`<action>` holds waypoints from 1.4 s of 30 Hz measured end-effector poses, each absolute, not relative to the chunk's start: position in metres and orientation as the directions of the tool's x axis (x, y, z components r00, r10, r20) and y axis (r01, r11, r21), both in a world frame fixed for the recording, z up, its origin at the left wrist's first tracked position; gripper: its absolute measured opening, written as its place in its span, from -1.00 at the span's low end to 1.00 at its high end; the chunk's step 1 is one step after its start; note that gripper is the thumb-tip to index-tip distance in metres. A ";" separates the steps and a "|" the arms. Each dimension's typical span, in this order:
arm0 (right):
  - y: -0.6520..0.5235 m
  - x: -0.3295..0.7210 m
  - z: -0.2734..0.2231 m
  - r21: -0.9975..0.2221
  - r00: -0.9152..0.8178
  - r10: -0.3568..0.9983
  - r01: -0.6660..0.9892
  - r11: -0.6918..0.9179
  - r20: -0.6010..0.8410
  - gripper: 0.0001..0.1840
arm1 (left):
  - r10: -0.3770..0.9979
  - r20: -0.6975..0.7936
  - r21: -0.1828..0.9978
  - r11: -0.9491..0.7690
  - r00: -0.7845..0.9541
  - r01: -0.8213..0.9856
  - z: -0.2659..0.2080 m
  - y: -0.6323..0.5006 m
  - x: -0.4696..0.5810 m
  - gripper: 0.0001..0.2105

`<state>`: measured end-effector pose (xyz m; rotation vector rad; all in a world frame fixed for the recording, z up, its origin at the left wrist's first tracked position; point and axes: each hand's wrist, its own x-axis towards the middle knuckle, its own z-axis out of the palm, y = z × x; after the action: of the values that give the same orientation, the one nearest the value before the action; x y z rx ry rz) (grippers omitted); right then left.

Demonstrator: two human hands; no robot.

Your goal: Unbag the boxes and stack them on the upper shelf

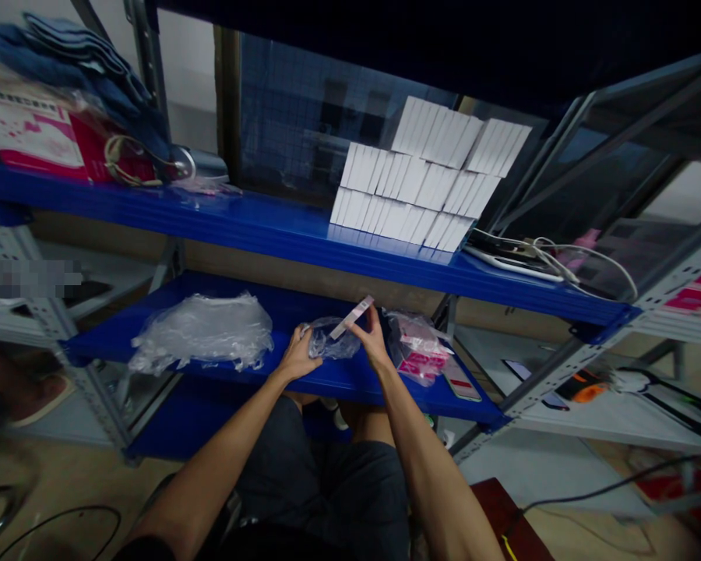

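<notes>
Slim pale box (pixel 351 316), finger-pinched in the right hand (pixel 374 340) above a blue lower shelf (pixel 342 379); left hand (pixel 297 358) grips a clear bag (pixel 329 344). Far, stacked white boxes (pixel 414 175) on an upper shelf (pixel 280 226), dark window (pixel 286 101) behind.

Dim, uneven indoor light; the overhead shelf (pixel 444 39) falls into near-black shadow. White boxes (pixel 414 187) form the brightest area, faintly reflected in the glossy blue shelf (pixel 269 230). Small highlights mark the plastic bags (pixel 202 331). Print on the small box (pixel 352 315) is illegible. Wide-angle distortion slants the posts (pixel 86 378); outer margins smear.
</notes>
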<state>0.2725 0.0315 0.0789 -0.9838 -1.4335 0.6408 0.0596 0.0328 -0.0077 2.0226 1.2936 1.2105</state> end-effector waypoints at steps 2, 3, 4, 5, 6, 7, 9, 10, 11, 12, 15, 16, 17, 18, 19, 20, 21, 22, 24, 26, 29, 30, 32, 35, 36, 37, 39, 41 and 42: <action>0.024 0.276 0.091 -0.852 0.142 0.841 0.134 0.507 0.522 -0.05 | 0.901 0.390 0.738 -0.430 0.192 0.520 -0.002 0.029 0.059 -0.09; 0.019 0.277 0.097 -0.848 0.156 0.834 0.124 0.515 0.530 -0.10 | 0.903 0.382 0.735 -0.425 0.196 0.528 0.002 0.025 0.058 -0.11; 0.013 0.278 0.102 -0.847 0.160 0.831 0.119 0.519 0.532 -0.14 | 0.899 0.394 0.726 -0.432 0.190 0.536 0.008 0.020 0.056 -0.16; 0.007 0.278 0.105 -0.850 0.157 0.836 0.113 0.514 0.526 -0.15 | 0.887 0.428 0.710 -0.450 0.174 0.542 0.014 0.013 0.055 -0.26; -0.001 0.277 0.107 -0.859 0.150 0.846 0.099 0.502 0.512 -0.15 | 0.865 0.478 0.690 -0.476 0.150 0.545 0.022 0.004 0.053 -0.39; -0.009 0.275 0.109 -0.871 0.137 0.860 0.080 0.485 0.491 -0.13 | 0.835 0.537 0.670 -0.509 0.120 0.540 0.031 -0.006 0.053 -0.53; -0.026 0.268 0.110 -0.892 0.084 0.888 0.051 0.450 0.453 -0.05 | 0.766 0.637 0.644 -0.589 0.084 0.488 0.053 -0.030 0.053 -0.72; -0.035 0.263 0.111 -0.894 0.047 0.893 0.054 0.445 0.447 -0.02 | 0.737 0.670 0.643 -0.636 0.090 0.426 0.065 -0.043 0.055 -0.71; -0.045 0.257 0.114 -0.886 0.004 0.888 0.080 0.458 0.459 0.00 | 0.718 0.685 0.649 -0.678 0.122 0.345 0.078 -0.056 0.057 -0.67; -0.055 0.252 0.119 -0.862 -0.043 0.872 0.132 0.489 0.488 0.02 | 0.710 0.688 0.666 -0.700 0.150 0.259 0.092 -0.070 0.060 -0.60; -0.087 0.238 0.149 -0.698 -0.155 0.764 0.326 0.638 0.626 0.05 | 0.662 0.737 0.631 -0.746 0.135 0.214 0.136 -0.103 0.063 -0.47; -0.098 0.236 0.163 -0.652 -0.187 0.733 0.352 0.672 0.654 0.06 | 0.639 0.763 0.604 -0.759 0.102 0.242 0.152 -0.112 0.062 -0.50; -0.108 0.234 0.178 -0.622 -0.217 0.710 0.357 0.697 0.670 0.07 | 0.613 0.787 0.578 -0.770 0.063 0.269 0.168 -0.119 0.059 -0.55; -0.117 0.234 0.193 -0.609 -0.244 0.695 0.345 0.714 0.676 0.07 | 0.587 0.809 0.558 -0.779 0.020 0.284 0.184 -0.125 0.054 -0.60; -0.125 0.235 0.208 -0.610 -0.274 0.687 0.320 0.725 0.673 0.05 | 0.560 0.828 0.543 -0.790 -0.022 0.284 0.201 -0.128 0.049 -0.64; -0.131 0.236 0.223 -0.625 -0.292 0.685 0.279 0.729 0.668 0.03 | 0.531 0.845 0.526 -0.805 -0.064 0.274 0.218 -0.131 0.043 -0.67; -0.135 0.237 0.238 -0.653 -0.304 0.687 0.220 0.724 0.660 0.00 | 0.497 0.861 0.507 -0.821 -0.107 0.261 0.236 -0.131 0.037 -0.69; -0.137 0.237 0.252 -0.686 -0.309 0.692 0.147 0.712 0.652 -0.03 | 0.463 0.874 0.485 -0.838 -0.144 0.249 0.254 -0.129 0.032 -0.70; -0.133 0.234 0.280 -0.731 -0.294 0.698 -0.004 0.683 0.653 -0.13 | 0.394 0.900 0.430 -0.871 -0.187 0.239 0.289 -0.119 0.023 -0.70; -0.118 0.227 0.308 -0.721 -0.256 0.685 -0.078 0.688 0.682 -0.23 | 0.320 0.928 0.365 -0.885 -0.192 0.290 0.322 -0.100 0.016 -0.71; -0.078 0.207 0.345 -0.650 -0.148 0.647 0.035 0.759 0.748 -0.34 | 0.265 0.952 0.304 -0.794 -0.152 0.526 0.358 -0.061 0.007 -0.69; -0.062 0.199 0.354 -0.625 -0.108 0.636 0.118 0.772 0.764 -0.37 | 0.298 0.950 0.295 -0.747 -0.098 0.596 0.367 -0.048 0.005 -0.67; -0.030 0.184 0.367 -0.568 -0.067 0.614 0.312 0.762 0.787 -0.45 | 0.430 0.902 0.304 -0.682 0.029 0.665 0.379 -0.023 0.001 -0.66; 0.010 0.167 0.373 -0.458 -0.090 0.601 0.561 0.689 0.794 -0.47 | 0.638 0.758 0.427 -0.639 0.132 0.640 0.386 0.008 0.002 -0.61; 0.019 0.164 0.372 -0.431 -0.114 0.609 0.605 0.669 0.785 -0.42 | 0.691 0.710 0.485 -0.620 0.136 0.617 0.387 0.017 0.002 -0.57; 0.026 0.162 0.371 -0.417 -0.145 0.623 0.624 0.661 0.769 -0.34 | 0.735 0.663 0.539 -0.598 0.138 0.593 0.386 0.025 0.003 -0.53; 0.034 0.163 0.368 -0.428 -0.215 0.656 0.606 0.671 0.724 -0.14 | 0.812 0.567 0.642 -0.542 0.139 0.542 0.384 0.039 0.005 -0.40; 0.037 0.168 0.365 -0.470 -0.243 0.691 0.578 0.667 0.681 -0.01 | 0.863 0.486 0.736 -0.491 0.141 0.466 0.380 0.050 0.007 -0.30; 0.038 0.170 0.364 -0.488 -0.235 0.707 0.579 0.653 0.667 0.00 | 0.865 0.479 0.766 -0.495 0.149 0.410 0.378 0.054 0.007 -0.28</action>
<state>0.1703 0.0381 0.3637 -1.0097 -1.9242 0.1697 0.0072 0.0543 0.3785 1.9728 1.2133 1.3126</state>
